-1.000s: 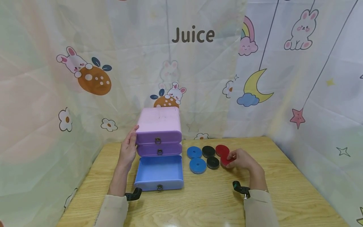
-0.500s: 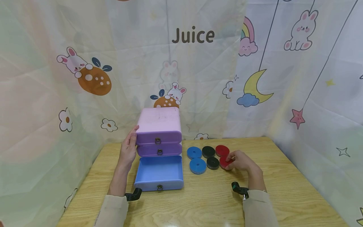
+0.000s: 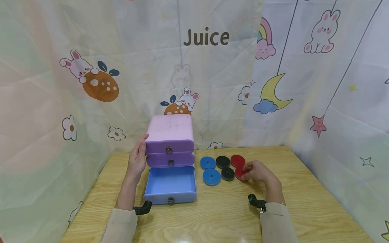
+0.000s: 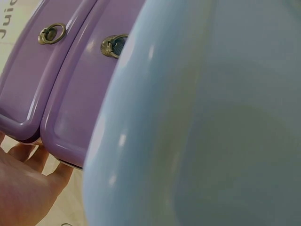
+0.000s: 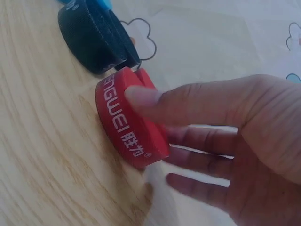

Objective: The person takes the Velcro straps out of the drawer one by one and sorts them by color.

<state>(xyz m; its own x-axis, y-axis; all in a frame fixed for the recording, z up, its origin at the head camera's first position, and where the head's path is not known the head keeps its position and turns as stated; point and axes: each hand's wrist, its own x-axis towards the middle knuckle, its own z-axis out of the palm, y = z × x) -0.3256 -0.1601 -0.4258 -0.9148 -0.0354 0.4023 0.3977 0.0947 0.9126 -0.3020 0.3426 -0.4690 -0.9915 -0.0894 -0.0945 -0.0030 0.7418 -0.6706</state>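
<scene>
A small pink drawer cabinet (image 3: 171,126) stands at the table's back. Its two purple drawers (image 3: 170,147) are closed, and its bottom blue drawer (image 3: 170,182) is pulled out with nothing in it. My left hand (image 3: 138,160) rests against the cabinet's left side, fingers extended; in the left wrist view its fingers (image 4: 35,160) touch near the purple drawer fronts. With thumb and fingers, my right hand (image 3: 258,172) pinches the nearer red strap roll (image 3: 240,173), printed with white letters (image 5: 115,113). Another red roll (image 3: 238,160) lies just behind it.
Left of the red rolls lie two black rolls (image 3: 223,162) and two blue rolls (image 3: 211,177), in pairs on the wooden table (image 3: 212,216). A printed cloth backdrop (image 3: 218,84) hangs behind and along both sides.
My right hand has shifted slightly left with the nearer red roll, which looked tilted earlier and now sits flatter beside the black roll. The left hand and cabinet have not moved.
</scene>
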